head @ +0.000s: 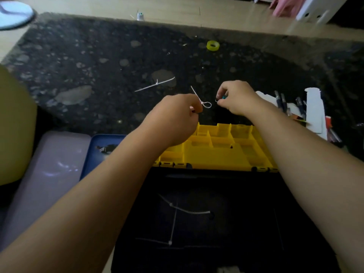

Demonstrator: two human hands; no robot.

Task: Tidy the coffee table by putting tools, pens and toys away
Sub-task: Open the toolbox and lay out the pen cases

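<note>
My left hand [177,119] pinches a white looped zip tie [203,103] above the dark speckled coffee table [98,66]. Just to its right, my right hand [236,97] pinches a small teal-tipped item with a metal ring [221,98]. Below both hands stands an open toolbox: its yellow compartment lid [216,150] lies back on the table and its black tub [216,213] holds a few white zip ties [189,210]. Another white zip tie [155,84] lies on the table beyond my left hand.
A yellow tape roll [213,45] sits far back on the table. Pens and white card pieces [299,107] are heaped at the right. A blue box [98,150] and a lilac lid [49,170] lie at the left. A small bottle [140,16] stands on the floor.
</note>
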